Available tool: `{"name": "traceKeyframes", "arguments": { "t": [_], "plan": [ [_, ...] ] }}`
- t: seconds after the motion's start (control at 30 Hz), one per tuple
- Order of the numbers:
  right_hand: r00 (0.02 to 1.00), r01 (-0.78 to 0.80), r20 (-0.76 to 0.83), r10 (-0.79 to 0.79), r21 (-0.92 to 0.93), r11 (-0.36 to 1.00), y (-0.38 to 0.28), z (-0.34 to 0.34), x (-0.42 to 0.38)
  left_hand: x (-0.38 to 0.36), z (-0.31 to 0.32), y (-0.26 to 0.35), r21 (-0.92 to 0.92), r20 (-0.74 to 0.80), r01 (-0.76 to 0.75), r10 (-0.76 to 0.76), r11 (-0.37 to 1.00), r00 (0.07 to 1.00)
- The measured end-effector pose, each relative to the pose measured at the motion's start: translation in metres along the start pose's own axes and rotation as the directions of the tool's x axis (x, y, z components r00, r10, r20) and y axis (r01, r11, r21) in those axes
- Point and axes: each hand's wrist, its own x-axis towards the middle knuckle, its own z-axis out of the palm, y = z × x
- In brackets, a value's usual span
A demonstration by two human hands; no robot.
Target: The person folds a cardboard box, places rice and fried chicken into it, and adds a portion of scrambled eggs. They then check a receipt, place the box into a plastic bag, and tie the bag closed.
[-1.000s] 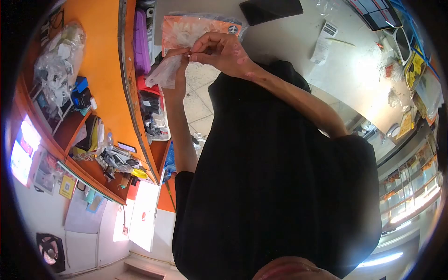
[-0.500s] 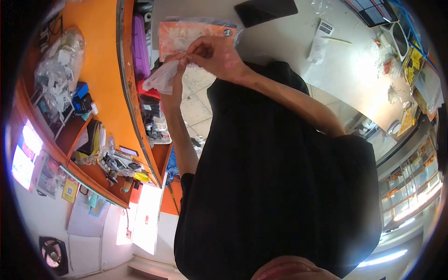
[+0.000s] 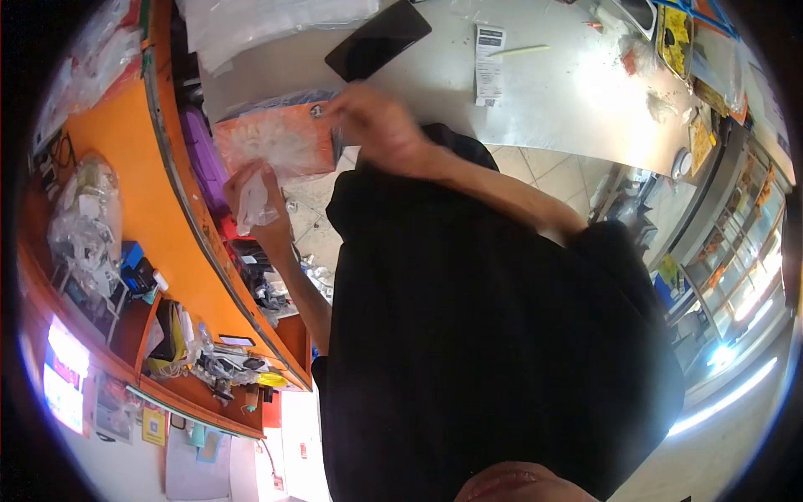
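Observation:
My left hand [image 3: 266, 219] is closed around a small, thin, translucent plastic bag [image 3: 255, 201], crumpled against the fingers. Just beyond that hand lies an orange packet [image 3: 297, 134] in clear wrap, with whitish plastic bunched over its middle at the near left corner of the grey table [image 3: 569, 100]. My right hand [image 3: 381, 130] is above the packet's right end, apart from the left hand. Motion blurs its fingers, so I cannot make out anything in them.
A black phone [image 3: 378, 40] lies behind the packet, with a printed paper slip [image 3: 489, 65] and a pale stick [image 3: 520, 50] to its right. White plastic packs [image 3: 276, 21] are at the back left. An orange counter [image 3: 117, 138] runs along my left, beside a purple object [image 3: 203, 155].
My hands, earlier together at the bag, have come apart. The left has lowered with the bag and the right has pulled away from it. The view has shifted, showing more of the table's far side.

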Motion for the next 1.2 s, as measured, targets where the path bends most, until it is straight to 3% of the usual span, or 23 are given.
{"name": "traceKeyframes", "arguments": {
  "t": [0.03, 0.07, 0.1, 0.13, 0.17, 0.27, 0.3, 0.33, 0.37, 0.43, 0.47, 0.5, 0.57, 0.6, 0.67, 0.7, 0.77, 0.83, 0.87, 0.97, 1.03, 1.1, 1.2],
  "plan": [
    [0.971, -0.084, -0.154, 0.183, 0.494, 0.865, 0.018, -0.01, -0.015, 0.001, -0.001, -0.003, 0.076, -0.006, -0.039, 0.039, 0.996, 0.999],
    [0.941, -0.306, -0.147, 0.304, 0.01, 0.952, 0.018, -0.053, -0.017, 0.0, -0.003, -0.004, 0.13, -0.003, -0.072, 0.073, 0.989, 0.997],
    [0.885, -0.196, -0.389, 0.255, 0.186, 0.963, 0.076, -0.063, -0.043, 0.0, -0.009, -0.003, 0.13, -0.009, -0.076, 0.078, 0.989, 0.997],
    [0.794, -0.45, -0.589, 0.15, -0.402, 0.798, 0.084, -0.084, -0.048, -0.002, -0.019, 0.001, 0.004, 0.022, 0.006, -0.006, 1.0, 1.0],
    [0.721, -0.647, -0.647, 0.247, -0.502, 0.574, 0.081, -0.096, -0.056, -0.005, -0.029, 0.006, -0.123, 0.071, 0.089, -0.081, 0.988, 0.994],
    [0.623, -0.776, -0.632, 0.461, -0.422, 0.469, 0.107, -0.106, -0.086, 0.014, -0.065, 0.075, 0.452, -0.213, 0.039, 0.065, 0.891, 0.975],
    [0.561, -0.822, -0.593, 0.577, -0.322, 0.469, 0.109, -0.107, -0.09, 0.015, -0.065, 0.092, 0.446, -0.212, 0.032, 0.071, 0.894, 0.975],
    [0.537, -0.837, -0.593, 0.6, -0.285, 0.467, 0.106, -0.105, -0.089, 0.015, -0.065, 0.106, 0.164, -0.342, -0.004, 0.061, 0.986, 0.938],
    [0.538, -0.835, -0.594, 0.598, -0.28, 0.474, 0.086, -0.103, -0.081, 0.015, -0.067, 0.113, -0.122, -0.458, -0.08, 0.015, 0.989, 0.889],
    [0.612, -0.605, -0.336, 0.716, 0.384, 0.697, 0.032, -0.105, -0.061, -0.012, -0.062, 0.081, -0.244, -0.004, 0.016, -0.018, 0.97, 1.0],
    [0.706, -0.547, -0.22, 0.673, 0.434, 0.716, 0.0, -0.107, -0.05, -0.003, -0.03, 0.112, -0.177, 0.231, -0.066, 0.107, 0.982, 0.967],
    [0.783, -0.496, -0.106, 0.613, 0.487, 0.719, -0.03, -0.108, -0.046, -0.01, 0.014, 0.093, -0.453, 0.418, 0.176, 0.034, 0.874, 0.908],
    [0.877, -0.45, 0.08, 0.475, 0.484, 0.75, -0.069, -0.104, -0.046, -0.001, 0.05, 0.124, -0.567, 0.647, 0.448, 0.038, 0.692, 0.761],
    [0.899, -0.437, 0.16, 0.408, 0.4, 0.806, -0.07, -0.098, -0.052, 0.002, 0.057, 0.12, -0.573, 0.643, 0.436, 0.051, 0.694, 0.764],
    [0.903, -0.418, 0.28, 0.325, 0.405, 0.813, -0.081, -0.099, -0.046, 0.003, 0.067, 0.116, -0.675, 0.531, 0.615, -0.31, 0.408, 0.789],
    [0.862, -0.461, 0.381, 0.335, 0.313, 0.83, -0.077, -0.103, -0.042, 0.005, 0.063, 0.113, -0.68, 0.525, 0.609, -0.309, 0.407, 0.793],
    [0.886, -0.453, 0.309, 0.346, 0.417, 0.788, -0.058, -0.114, -0.019, 0.022, 0.042, 0.126, -0.831, 0.243, 0.404, -0.404, 0.382, 0.882],
    [0.982, -0.03, -0.136, 0.131, 0.571, 0.82, 0.034, -0.116, 0.017, 0.027, 0.021, 0.139, -0.814, 0.128, 0.311, -0.371, 0.491, 0.92],
    [0.89, -0.267, -0.369, 0.269, 0.058, 0.962, 0.054, -0.122, 0.041, 0.027, 0.012, 0.145, -0.775, 0.041, 0.231, -0.318, 0.588, 0.947],
    [0.879, -0.168, -0.477, 0.017, -0.276, 0.947, 0.133, -0.131, 0.08, 0.026, -0.005, 0.167, -0.753, 0.012, 0.2, -0.291, 0.626, 0.957],
    [0.773, -0.519, -0.202, 0.601, 0.343, 0.783, 0.134, -0.135, 0.095, 0.023, -0.012, 0.17, -0.734, -0.016, 0.178, -0.278, 0.655, 0.96],
    [0.733, -0.586, -0.056, 0.678, 0.456, 0.67, 0.141, -0.143, 0.106, 0.022, -0.018, 0.173, -0.747, 0.063, 0.208, -0.245, 0.631, 0.968],
    [0.803, -0.284, -0.082, 0.59, 0.818, 0.5, 0.131, -0.145, 0.096, 0.019, -0.018, 0.166, -0.751, 0.067, 0.19, -0.214, 0.632, 0.975]
  ]
}}
